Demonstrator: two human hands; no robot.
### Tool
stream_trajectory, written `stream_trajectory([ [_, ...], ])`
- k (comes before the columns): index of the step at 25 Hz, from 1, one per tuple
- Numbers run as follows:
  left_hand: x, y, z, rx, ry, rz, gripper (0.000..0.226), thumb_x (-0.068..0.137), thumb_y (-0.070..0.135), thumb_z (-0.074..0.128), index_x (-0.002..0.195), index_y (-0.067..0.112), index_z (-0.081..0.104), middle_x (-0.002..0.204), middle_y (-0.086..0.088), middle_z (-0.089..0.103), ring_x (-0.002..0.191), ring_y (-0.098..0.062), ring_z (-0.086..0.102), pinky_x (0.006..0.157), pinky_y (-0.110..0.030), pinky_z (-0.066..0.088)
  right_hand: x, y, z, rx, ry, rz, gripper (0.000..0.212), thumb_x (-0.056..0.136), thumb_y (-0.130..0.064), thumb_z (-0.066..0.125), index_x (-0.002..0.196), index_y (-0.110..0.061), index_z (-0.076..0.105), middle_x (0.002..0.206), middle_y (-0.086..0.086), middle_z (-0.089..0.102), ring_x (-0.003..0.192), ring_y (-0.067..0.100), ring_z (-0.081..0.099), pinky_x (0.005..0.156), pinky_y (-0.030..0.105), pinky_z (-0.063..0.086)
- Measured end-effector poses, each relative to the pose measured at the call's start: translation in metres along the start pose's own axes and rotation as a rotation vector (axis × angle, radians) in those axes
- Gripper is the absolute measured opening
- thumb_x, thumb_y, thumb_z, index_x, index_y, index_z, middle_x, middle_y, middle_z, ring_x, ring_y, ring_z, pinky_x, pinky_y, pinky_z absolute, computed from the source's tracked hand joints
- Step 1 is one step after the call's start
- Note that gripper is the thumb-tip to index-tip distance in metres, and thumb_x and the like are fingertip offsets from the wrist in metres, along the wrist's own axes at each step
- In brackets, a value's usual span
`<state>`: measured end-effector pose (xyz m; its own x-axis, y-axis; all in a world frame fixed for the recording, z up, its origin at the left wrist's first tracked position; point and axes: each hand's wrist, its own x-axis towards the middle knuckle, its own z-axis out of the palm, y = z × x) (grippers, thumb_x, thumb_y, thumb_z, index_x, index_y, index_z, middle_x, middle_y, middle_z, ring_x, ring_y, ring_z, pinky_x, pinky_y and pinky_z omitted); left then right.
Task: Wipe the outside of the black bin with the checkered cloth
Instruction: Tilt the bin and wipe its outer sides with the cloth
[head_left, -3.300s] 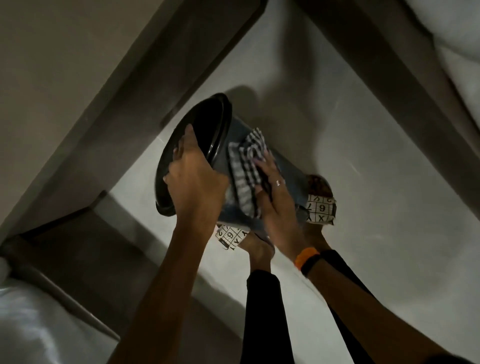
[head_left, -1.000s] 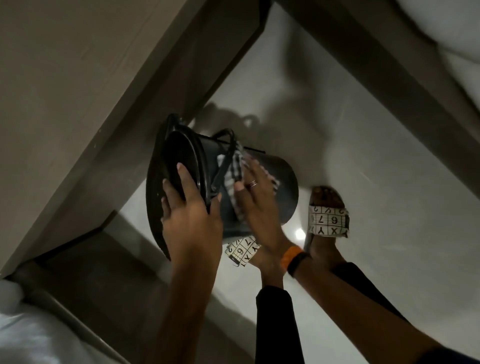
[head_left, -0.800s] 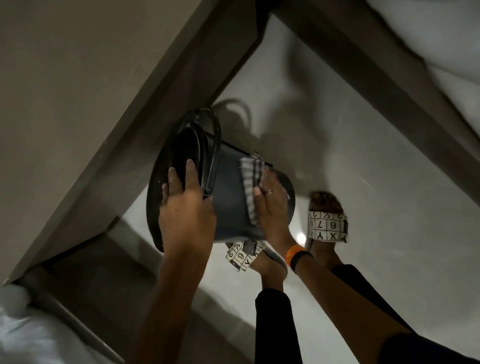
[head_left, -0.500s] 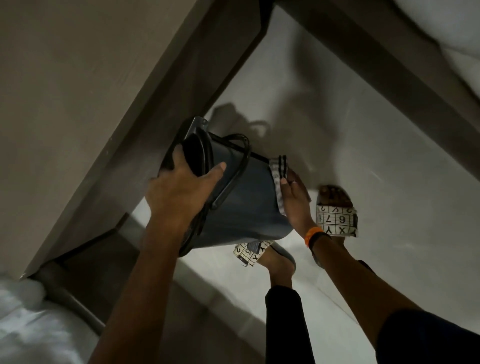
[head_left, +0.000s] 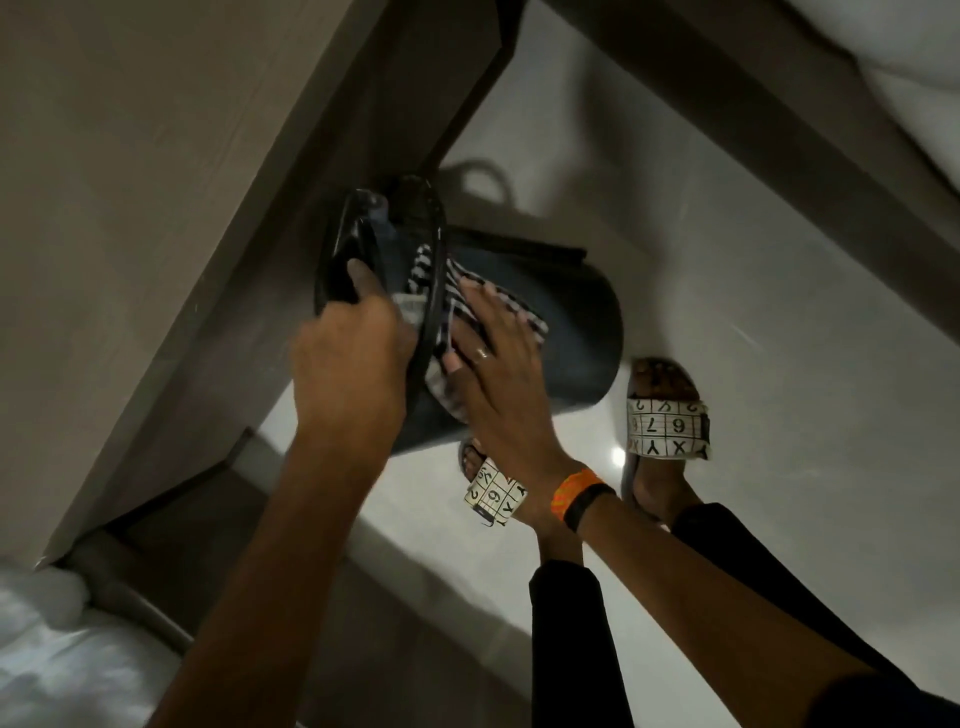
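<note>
Moved back near the rim, the right hand (head_left: 493, 364) presses the checkered cloth (head_left: 441, 301) flat against the black bin (head_left: 571, 322); left hand (head_left: 348, 364) fingers (head_left: 358, 275) grip its rim.

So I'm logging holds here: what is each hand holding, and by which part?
The left hand grips the black bin at its top rim. The right hand presses the checkered cloth flat against the bin's side.

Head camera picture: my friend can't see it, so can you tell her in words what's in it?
A person holds a black bin tipped on its side above a pale floor, the left hand gripping its rim while the right hand presses a checkered cloth flat against its outside. Below are the person's feet in patterned sandals.
</note>
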<state>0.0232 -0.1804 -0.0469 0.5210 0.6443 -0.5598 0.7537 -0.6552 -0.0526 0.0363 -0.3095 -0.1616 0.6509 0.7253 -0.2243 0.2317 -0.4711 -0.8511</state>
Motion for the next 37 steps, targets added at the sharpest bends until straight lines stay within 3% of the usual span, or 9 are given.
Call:
stream_trajectory([
  [3, -0.035, 0.009, 0.022, -0.254, 0.095, -0.175, 0.069, 0.095, 0.017, 0.062, 0.154, 0.016, 0.025, 0.117, -0.023, 0.069, 0.093, -0.041, 0.071, 0.086, -0.050, 0.058, 0.008, 0.037, -0.023, -0.044, 0.150, 0.241, 0.048, 0.111, -0.025, 0.042, 0.158, -0.024, 0.035, 0.171, 0.009, 0.028, 0.161, 0.028, 0.018, 0.131, 0.053, 0.013],
  [7, -0.063, 0.020, 0.059, -0.408, 0.153, -0.255, 0.064, 0.091, 0.008, 0.059, 0.147, 0.020, 0.030, 0.154, -0.019, 0.045, 0.126, -0.042, 0.059, 0.100, -0.055, 0.054, 0.037, 0.080, -0.051, -0.124, 0.098, 0.623, 0.054, 0.113, -0.029, 0.041, 0.164, -0.019, 0.024, 0.174, 0.008, 0.019, 0.163, 0.027, 0.012, 0.133, 0.049, 0.011],
  [10, -0.075, 0.027, 0.072, -0.524, 0.229, -0.247, 0.058, 0.083, 0.003, 0.063, 0.133, 0.017, 0.039, 0.157, -0.015, 0.039, 0.131, -0.040, 0.055, 0.093, -0.054, 0.057, 0.034, 0.048, -0.052, 0.048, 0.049, 0.364, 0.047, 0.111, -0.033, 0.038, 0.156, -0.020, 0.042, 0.163, 0.012, 0.042, 0.154, 0.030, 0.037, 0.127, 0.053, 0.029],
  [14, -0.082, 0.022, 0.079, -0.764, 0.275, -0.249, 0.065, 0.077, -0.007, 0.073, 0.125, 0.021, 0.040, 0.155, -0.009, 0.033, 0.126, -0.026, 0.055, 0.095, -0.029, 0.056, 0.010, 0.020, -0.035, -0.048, -0.219, -0.164, 0.051, 0.108, -0.035, 0.029, 0.158, -0.028, 0.036, 0.169, 0.003, 0.033, 0.160, 0.012, 0.015, 0.133, 0.037, -0.001],
  [16, -0.087, 0.017, 0.083, -0.824, 0.245, -0.208, 0.067, 0.075, -0.012, 0.075, 0.126, 0.018, 0.043, 0.154, -0.008, 0.026, 0.134, -0.020, 0.046, 0.101, -0.011, 0.048, 0.018, 0.040, -0.047, -0.038, -0.144, -0.004, 0.050, 0.108, -0.032, 0.032, 0.157, -0.027, 0.037, 0.170, 0.005, 0.031, 0.160, 0.016, 0.017, 0.134, 0.049, 0.005],
  [20, -0.081, 0.005, 0.086, -0.884, 0.216, -0.135, 0.066, 0.072, -0.011, 0.078, 0.112, 0.029, 0.044, 0.154, -0.003, 0.022, 0.141, -0.026, 0.040, 0.105, -0.024, 0.052, 0.028, 0.047, -0.056, -0.008, -0.005, 0.264, 0.051, 0.106, -0.031, 0.030, 0.157, -0.029, 0.034, 0.171, 0.005, 0.030, 0.162, 0.025, 0.018, 0.130, 0.060, 0.017],
  [25, -0.070, -0.006, 0.080, -0.862, 0.154, -0.147, 0.074, 0.072, 0.001, 0.083, 0.108, 0.043, 0.034, 0.157, -0.009, 0.034, 0.139, -0.031, 0.035, 0.107, -0.047, 0.050, 0.002, 0.019, -0.028, -0.089, -0.215, -0.160, 0.050, 0.108, -0.038, 0.028, 0.157, -0.032, 0.037, 0.170, 0.001, 0.031, 0.161, 0.008, 0.007, 0.133, 0.049, 0.004],
  [33, -0.064, 0.008, 0.078, -0.864, 0.207, -0.124, 0.058, 0.067, -0.010, 0.075, 0.108, 0.019, 0.045, 0.164, -0.002, 0.024, 0.143, -0.027, 0.030, 0.106, -0.033, 0.045, 0.009, 0.054, -0.057, 0.107, 0.102, 0.281, 0.044, 0.109, -0.019, 0.040, 0.153, -0.017, 0.045, 0.166, 0.003, 0.037, 0.160, 0.023, 0.022, 0.130, 0.060, 0.016],
  [37, -0.046, 0.012, 0.059, -0.833, 0.180, -0.163, 0.067, 0.066, 0.015, 0.083, 0.119, 0.026, 0.043, 0.148, -0.007, 0.034, 0.129, -0.028, 0.034, 0.101, -0.044, 0.046, 0.007, 0.058, -0.059, 0.147, 0.117, 0.296, 0.043, 0.111, -0.018, 0.041, 0.154, -0.017, 0.043, 0.167, 0.008, 0.034, 0.156, 0.014, 0.022, 0.129, 0.059, 0.022],
])
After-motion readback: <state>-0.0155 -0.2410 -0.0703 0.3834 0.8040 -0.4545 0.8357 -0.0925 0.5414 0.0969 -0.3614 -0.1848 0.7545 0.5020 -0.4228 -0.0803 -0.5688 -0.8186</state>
